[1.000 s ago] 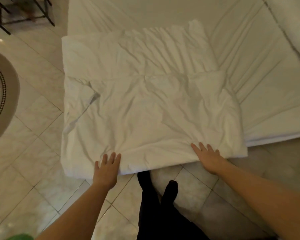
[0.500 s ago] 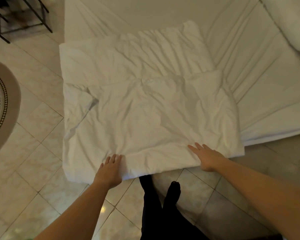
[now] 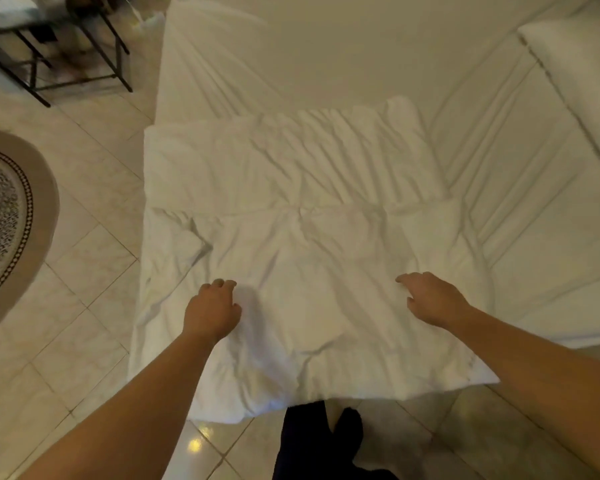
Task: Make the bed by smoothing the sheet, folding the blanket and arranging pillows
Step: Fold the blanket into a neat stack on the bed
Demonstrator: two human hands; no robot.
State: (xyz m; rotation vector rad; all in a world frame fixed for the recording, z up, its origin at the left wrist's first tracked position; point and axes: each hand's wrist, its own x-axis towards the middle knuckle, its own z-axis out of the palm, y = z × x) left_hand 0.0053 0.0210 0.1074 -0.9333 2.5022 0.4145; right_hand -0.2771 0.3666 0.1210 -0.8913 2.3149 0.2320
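Blanket [image 3: 309, 271], white and folded into layers, lies across the near left corner of the bed [image 3: 378, 46], its near edge and left edge overhanging toward the tiled floor [image 3: 84, 341]. Creases run over its whole top surface, and a fold line crosses it from left to right about midway. Left hand [image 3: 212, 311] rests palm down on the near left part of the blanket, fingers curled, pressing into the cloth; whether any cloth is pinched in the grip cannot be told. Right hand [image 3: 430, 299] is on the near right part, fingers bent and loosely spread, closed on nothing. Both hands sit well apart, inside the near edge. Sheet [image 3: 516, 202] covers the bed beyond and to the right of the blanket, with long diagonal wrinkles. Pillow [image 3: 582, 91] lies at the far right edge of the bed. Rug [image 3: 11, 230] lies on the floor beside the left edge.
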